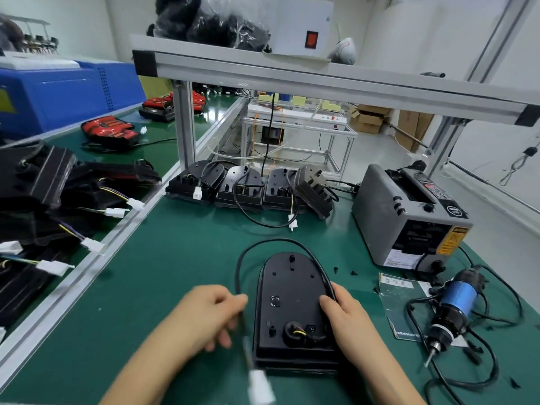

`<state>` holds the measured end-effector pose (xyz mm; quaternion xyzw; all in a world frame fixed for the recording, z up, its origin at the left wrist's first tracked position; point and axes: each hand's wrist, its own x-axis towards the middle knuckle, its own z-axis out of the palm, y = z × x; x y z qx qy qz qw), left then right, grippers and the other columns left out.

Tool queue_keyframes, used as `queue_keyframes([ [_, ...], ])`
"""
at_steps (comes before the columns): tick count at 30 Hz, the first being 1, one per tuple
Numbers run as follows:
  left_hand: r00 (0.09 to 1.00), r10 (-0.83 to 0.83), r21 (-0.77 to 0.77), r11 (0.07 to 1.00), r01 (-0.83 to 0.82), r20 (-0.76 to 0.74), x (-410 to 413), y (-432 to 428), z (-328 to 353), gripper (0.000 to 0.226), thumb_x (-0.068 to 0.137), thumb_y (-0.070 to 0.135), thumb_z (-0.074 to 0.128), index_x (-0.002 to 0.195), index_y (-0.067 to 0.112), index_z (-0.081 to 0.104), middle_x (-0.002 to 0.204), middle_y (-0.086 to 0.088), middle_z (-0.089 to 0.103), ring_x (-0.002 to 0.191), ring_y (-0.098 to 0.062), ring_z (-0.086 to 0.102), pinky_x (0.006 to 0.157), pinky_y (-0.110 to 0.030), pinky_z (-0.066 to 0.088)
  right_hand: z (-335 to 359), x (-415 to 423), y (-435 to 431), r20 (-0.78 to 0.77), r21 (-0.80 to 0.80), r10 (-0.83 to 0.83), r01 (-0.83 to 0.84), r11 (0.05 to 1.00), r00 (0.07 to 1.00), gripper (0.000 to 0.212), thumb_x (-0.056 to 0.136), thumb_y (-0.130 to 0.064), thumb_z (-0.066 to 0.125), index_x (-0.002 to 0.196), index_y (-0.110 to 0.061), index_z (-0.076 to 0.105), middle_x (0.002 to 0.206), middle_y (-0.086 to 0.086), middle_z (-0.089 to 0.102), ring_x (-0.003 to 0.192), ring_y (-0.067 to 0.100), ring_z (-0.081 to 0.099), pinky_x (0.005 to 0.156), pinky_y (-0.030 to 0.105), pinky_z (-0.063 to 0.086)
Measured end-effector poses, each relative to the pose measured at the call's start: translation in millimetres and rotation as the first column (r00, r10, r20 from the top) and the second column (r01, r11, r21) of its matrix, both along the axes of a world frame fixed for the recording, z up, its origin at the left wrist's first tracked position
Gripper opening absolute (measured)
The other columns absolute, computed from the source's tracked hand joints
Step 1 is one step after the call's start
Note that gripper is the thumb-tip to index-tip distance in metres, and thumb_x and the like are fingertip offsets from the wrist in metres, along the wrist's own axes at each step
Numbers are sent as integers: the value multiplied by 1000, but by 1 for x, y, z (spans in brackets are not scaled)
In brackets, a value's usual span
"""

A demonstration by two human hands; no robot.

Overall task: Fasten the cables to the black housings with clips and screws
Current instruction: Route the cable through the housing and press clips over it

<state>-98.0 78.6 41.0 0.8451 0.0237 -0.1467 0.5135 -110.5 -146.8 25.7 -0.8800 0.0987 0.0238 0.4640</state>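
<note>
At bench [175,258] front edge, housing [289,287] lies long-axis away, cable [263,244] looping its far end; left hand [210,314] pinches cable just left, right hand [347,314] grips housing's right edge.

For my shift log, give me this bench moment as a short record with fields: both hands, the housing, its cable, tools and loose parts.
left hand: pinches the cable, blurred
right hand: grips the black housing's right edge
black housing: flat on the green mat
cable: loops round the housing's far end; white connector at the near end
electric screwdriver: lying right of the housing, untouched
clips: small black pieces loose on the mat near the grey machine
</note>
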Motion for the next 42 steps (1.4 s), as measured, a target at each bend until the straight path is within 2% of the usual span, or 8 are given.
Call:
queue_keyframes([
  [4, 984, -66, 371, 929, 1, 162, -13, -22, -7, 40, 98, 44, 38, 77, 14, 54, 72, -1, 65, 46, -11, 49, 58, -26, 46, -3, -3, 3, 21, 18, 1, -2, 1000, 1000, 26, 94, -21, 40, 108, -29, 60, 111, 0, 63, 118, 23, 47, 102, 46, 38],
  [9, 964, -168, 453, 890, 58, 206, -25, -39, -10, 34, 98, 49, 27, 93, 22, 47, 99, 3, 47, 103, -17, 50, 90, -31, 39, -5, -2, 3, 34, 82, -4, 2, 997, 999, 32, 94, -14, 42, 111, -33, 61, 111, -1, 63, 117, 22, 47, 103, 43, 38],
  [13, 985, -28, 137, 991, 4, 170, -29, -46, -21, 23, 93, 45, 45, 109, 29, 47, 104, 8, 40, 103, -7, 48, 84, -17, 35, 1, -2, 2, 50, 244, -112, 97, 965, 992, 36, 92, -8, 46, 110, -34, 63, 109, -10, 66, 106, 6, 57, 86, 22, 44],
  [16, 984, 148, -208, 970, -125, 102, -27, -46, -25, 30, 83, 39, 64, 111, 37, 52, 113, 6, 49, 97, 2, 54, 79, -4, 35, 8, 3, 0, 52, 311, -161, 137, 940, 986, 35, 91, -8, 48, 99, -36, 68, 107, -11, 68, 103, 13, 60, 84, 31, 45],
  [20, 957, 250, -579, 762, -290, -150, -24, -50, -23, 65, 77, 27, 75, 134, 12, 46, 120, 3, 57, 103, -3, 60, 94, -15, 42, 21, 17, 1, 57, 356, -124, 96, 930, 991, 42, 90, -6, 49, 85, -39, 73, 86, -15, 73, 86, 11, 67, 75, 33, 48],
  [23, 935, 142, -805, 476, -353, -326, -22, -56, -16, 49, 73, 20, 72, 117, 4, 59, 108, -13, 69, 100, -28, 66, 87, -38, 54, 34, 28, 3, 105, 344, -123, 80, 936, 987, 45, 89, -9, 51, 80, -47, 72, 83, -23, 71, 86, 8, 64, 72, 32, 47],
  [32, 887, 212, -878, 173, -447, -410, -8, -54, -2, 30, 84, 2, 63, 114, 6, 60, 99, -17, 72, 87, -33, 70, 69, -42, 57, 66, 56, 17, 136, 285, 85, -121, 951, 987, 23, 97, -32, 48, 104, -36, 68, 108, -24, 65, 106, -1, 57, 101, 34, 40],
  [42, 633, 771, -941, 157, -301, -75, 54, 65, 58, 30, 93, 17, 55, 123, 12, 57, 109, -7, 70, 81, -15, 68, 79, -37, 54, 15, 46, 19, 180, 203, -50, 13, 979, 982, 18, 96, -29, 50, 100, -33, 67, 114, -9, 64, 115, 15, 54, 106, 42, 37],
])
